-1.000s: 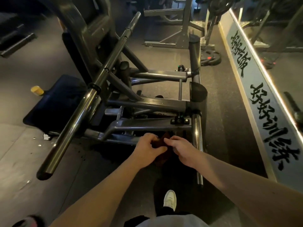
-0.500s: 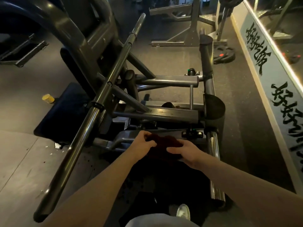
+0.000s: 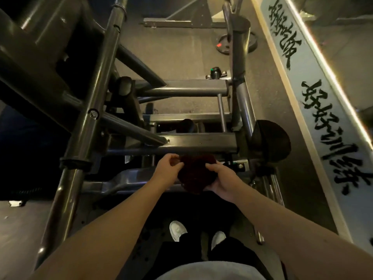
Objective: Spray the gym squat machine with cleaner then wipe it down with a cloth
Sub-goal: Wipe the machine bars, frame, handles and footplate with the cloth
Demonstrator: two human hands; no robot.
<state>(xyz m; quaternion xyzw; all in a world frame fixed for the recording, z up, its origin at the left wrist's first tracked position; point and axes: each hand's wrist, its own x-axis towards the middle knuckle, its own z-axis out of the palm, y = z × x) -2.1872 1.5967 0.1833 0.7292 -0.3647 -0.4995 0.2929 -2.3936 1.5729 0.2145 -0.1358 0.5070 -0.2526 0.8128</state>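
The dark grey squat machine (image 3: pixel 193 143) fills the middle of the view, its crossbars and tubes running left to right below me. A dark red cloth (image 3: pixel 196 173) hangs bunched between both hands, just in front of the nearest square crossbar. My left hand (image 3: pixel 168 169) pinches the cloth's left edge. My right hand (image 3: pixel 222 180) grips its right side from below. No spray bottle is in view.
A long chrome bar (image 3: pixel 80 142) slants across the left. A round black pad (image 3: pixel 270 145) sits at the machine's right end. A weight plate (image 3: pixel 224 44) lies on the floor behind. A lettered wall panel (image 3: pixel 327 110) runs along the right. My white shoes (image 3: pixel 177 230) stand below.
I have stepped closer and now look more steeply down at the frame. Both hands have spread the cloth wider and lifted it toward the near crossbar.
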